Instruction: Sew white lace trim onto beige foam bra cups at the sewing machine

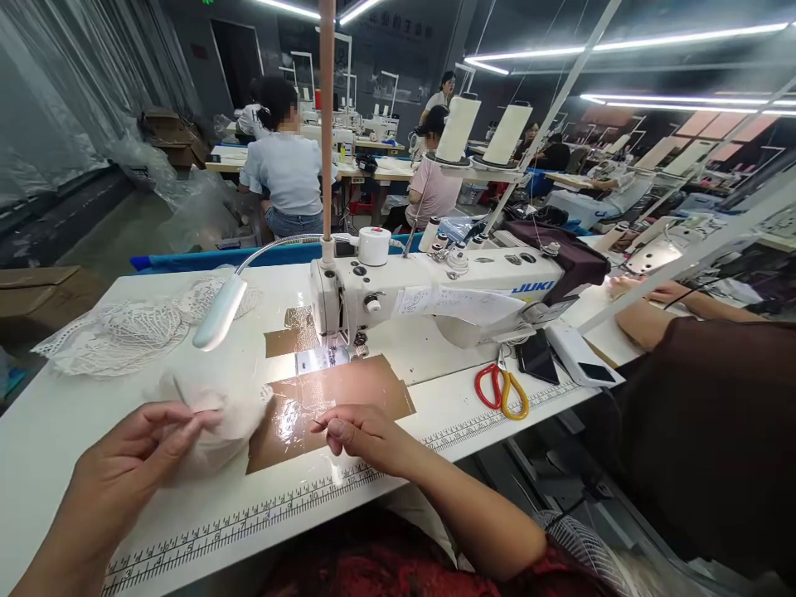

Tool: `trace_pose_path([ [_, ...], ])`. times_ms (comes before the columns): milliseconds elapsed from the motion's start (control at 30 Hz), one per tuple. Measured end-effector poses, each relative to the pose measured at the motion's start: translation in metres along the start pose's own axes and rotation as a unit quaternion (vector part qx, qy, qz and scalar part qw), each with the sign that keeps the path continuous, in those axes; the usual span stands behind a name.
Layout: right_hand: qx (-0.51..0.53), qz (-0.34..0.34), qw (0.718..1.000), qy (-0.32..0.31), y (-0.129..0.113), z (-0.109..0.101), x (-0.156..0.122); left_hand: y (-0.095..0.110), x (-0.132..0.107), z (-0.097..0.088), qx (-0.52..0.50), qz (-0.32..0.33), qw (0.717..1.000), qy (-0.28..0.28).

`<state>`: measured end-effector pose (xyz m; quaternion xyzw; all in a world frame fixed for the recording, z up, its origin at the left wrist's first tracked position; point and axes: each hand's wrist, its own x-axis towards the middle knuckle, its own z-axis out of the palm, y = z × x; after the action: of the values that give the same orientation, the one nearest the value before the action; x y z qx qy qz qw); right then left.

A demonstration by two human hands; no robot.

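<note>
My left hand (133,460) is closed in a pinch on a small piece of white lace fabric (215,419) at the near left of the white sewing table (55,414). My right hand (361,433) rests on the table edge in front of a white JUKI sewing machine (435,290), fingers curled and pinched on something thin that I cannot make out, perhaps a thread or needle. Brown tape patches (348,394) lie under the needle area. A ruler strip (249,518) runs along the table's front edge.
A pile of white lace pieces (124,327) lies at the far left. A gooseneck lamp (217,313) hangs over the table. Red-and-yellow scissors (502,390) and a dark phone (536,356) lie right of the machine. Another person's arm (652,315) rests at the right. Several workers sit behind.
</note>
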<state>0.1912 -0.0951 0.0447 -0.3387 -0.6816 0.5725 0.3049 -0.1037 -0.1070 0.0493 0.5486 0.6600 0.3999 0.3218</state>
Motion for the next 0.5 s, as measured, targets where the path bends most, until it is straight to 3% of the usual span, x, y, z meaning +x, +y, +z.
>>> trace_pose_path([
  [67, -0.003, 0.008, 1.000, -0.006, -0.001, 0.003, 0.004, -0.003, -0.003, -0.002, -0.050, -0.005, 0.999, -0.009],
  [200, 0.002, 0.018, 1.000, -0.018, -0.002, 0.009, 0.011, -0.021, -0.004, -0.003, -0.187, 0.007, 0.978, -0.095],
  [300, 0.011, 0.028, 0.999, -0.025, 0.000, 0.011, 0.013, -0.029, -0.003, -0.004, -0.211, 0.006, 0.969, -0.125],
  [400, 0.017, 0.025, 0.999, -0.020, 0.002, 0.011, 0.012, -0.019, -0.003, -0.003, -0.202, -0.001, 0.974, -0.099],
  [500, 0.019, 0.019, 1.000, -0.013, 0.003, 0.010, 0.010, 0.001, -0.007, 0.000, -0.210, -0.009, 0.977, -0.026],
])
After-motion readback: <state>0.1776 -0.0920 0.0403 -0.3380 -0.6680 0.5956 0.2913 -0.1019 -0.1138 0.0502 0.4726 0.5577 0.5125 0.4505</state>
